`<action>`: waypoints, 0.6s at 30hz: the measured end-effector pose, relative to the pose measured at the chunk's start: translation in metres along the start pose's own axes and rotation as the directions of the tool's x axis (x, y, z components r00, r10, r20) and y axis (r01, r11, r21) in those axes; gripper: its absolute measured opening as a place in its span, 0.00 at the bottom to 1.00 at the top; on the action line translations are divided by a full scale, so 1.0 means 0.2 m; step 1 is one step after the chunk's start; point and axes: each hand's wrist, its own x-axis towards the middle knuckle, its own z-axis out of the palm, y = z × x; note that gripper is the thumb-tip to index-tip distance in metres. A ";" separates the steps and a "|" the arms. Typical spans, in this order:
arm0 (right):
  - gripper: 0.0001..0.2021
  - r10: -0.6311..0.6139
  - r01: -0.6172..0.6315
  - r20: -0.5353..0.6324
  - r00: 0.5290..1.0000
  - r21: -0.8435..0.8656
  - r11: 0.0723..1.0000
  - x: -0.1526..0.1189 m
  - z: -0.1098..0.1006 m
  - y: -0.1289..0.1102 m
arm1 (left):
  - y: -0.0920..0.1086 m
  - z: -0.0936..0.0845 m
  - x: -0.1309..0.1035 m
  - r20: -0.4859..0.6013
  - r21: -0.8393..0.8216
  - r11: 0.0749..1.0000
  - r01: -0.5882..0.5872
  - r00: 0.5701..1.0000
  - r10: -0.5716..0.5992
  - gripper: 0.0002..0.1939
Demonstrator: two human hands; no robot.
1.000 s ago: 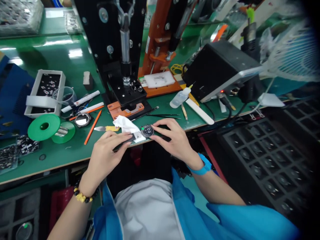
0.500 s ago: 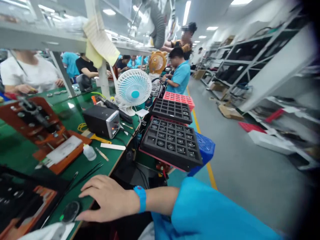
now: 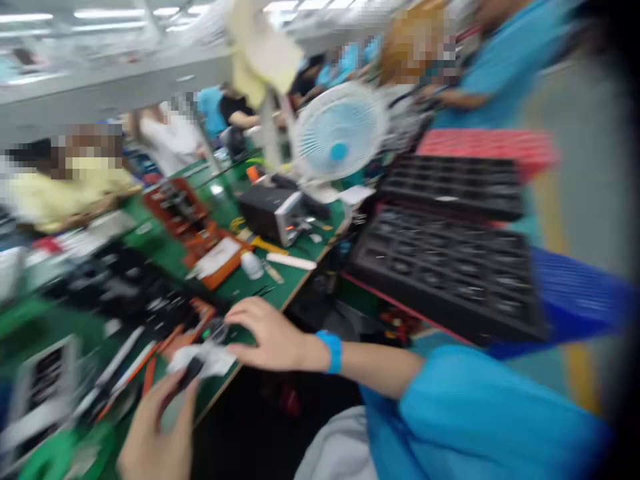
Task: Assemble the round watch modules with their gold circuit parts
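Note:
My left hand [image 3: 163, 430] comes in at the bottom, thumb and fingers closed about a small black piece [image 3: 193, 368] whose kind is blurred. Just beyond it lies a crumpled white cloth [image 3: 213, 360] at the bench edge. My right hand [image 3: 270, 339], with a blue wristband [image 3: 331, 352], has thumb and fingers apart beside a round, dark, watch-like disc [image 3: 218, 329] with a small green light. Whether the fingertips touch the disc, I cannot tell. An orange-handled tool [image 3: 150, 377] lies left of the cloth.
Black compartment trays [image 3: 450, 267] stand to the right over a blue stool [image 3: 580, 300]. On the green bench are an orange fixture [image 3: 220, 257], a black power box [image 3: 270, 210], a white bottle [image 3: 251, 265] and a fan [image 3: 340, 133]. Co-workers sit across the bench.
The view has swung left and blurred. My left hand has come into sight with the black piece. My right hand stays near the round disc, its fingers still apart.

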 end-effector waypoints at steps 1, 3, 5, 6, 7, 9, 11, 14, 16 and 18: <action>0.19 0.027 -0.026 -0.013 1.000 0.023 0.999 0.03 -0.01 0.00 | 0.01 -0.06 -0.07 -0.122 0.048 0.994 0.097 0.988 -0.091 0.13; 0.17 0.057 -0.056 -0.023 0.998 0.051 0.997 0.09 0.02 0.03 | 0.02 -0.12 -0.14 -0.227 -0.084 0.972 0.221 0.945 -0.235 0.13; 0.16 0.039 -0.038 -0.010 0.999 0.064 0.997 0.15 0.06 0.06 | -0.01 -0.12 -0.12 -0.235 -0.176 0.952 0.251 0.928 -0.288 0.13; 0.16 0.027 -0.027 0.001 1.000 0.057 0.998 0.17 0.09 0.07 | -0.03 -0.12 -0.09 -0.248 -0.199 0.944 0.265 0.918 -0.310 0.12; 0.16 0.017 -0.018 0.018 1.000 0.040 0.999 0.18 0.11 0.07 | -0.06 -0.12 -0.06 -0.256 -0.216 0.936 0.277 0.909 -0.328 0.12; 0.18 0.013 -0.012 0.061 0.998 -0.022 1.000 0.22 0.15 0.08 | -0.10 -0.12 -0.01 -0.266 -0.231 0.925 0.302 0.895 -0.359 0.11; 0.21 0.019 -0.009 0.107 0.994 -0.094 0.996 0.25 0.18 0.09 | -0.14 -0.12 0.03 -0.267 -0.228 0.921 0.317 0.889 -0.372 0.09; 0.23 0.011 0.017 0.159 0.987 -0.176 0.984 0.29 0.21 0.12 | -0.17 -0.12 0.05 -0.263 -0.198 0.927 0.319 0.894 -0.364 0.06; 0.23 0.001 0.044 0.194 0.981 -0.226 0.973 0.30 0.22 0.14 | -0.18 -0.11 0.06 -0.258 -0.179 0.931 0.318 0.898 -0.356 0.06; 0.26 -0.002 0.064 0.224 0.975 -0.267 0.961 0.29 0.23 0.15 | -0.18 -0.12 0.05 -0.252 -0.163 0.935 0.314 0.903 -0.347 0.05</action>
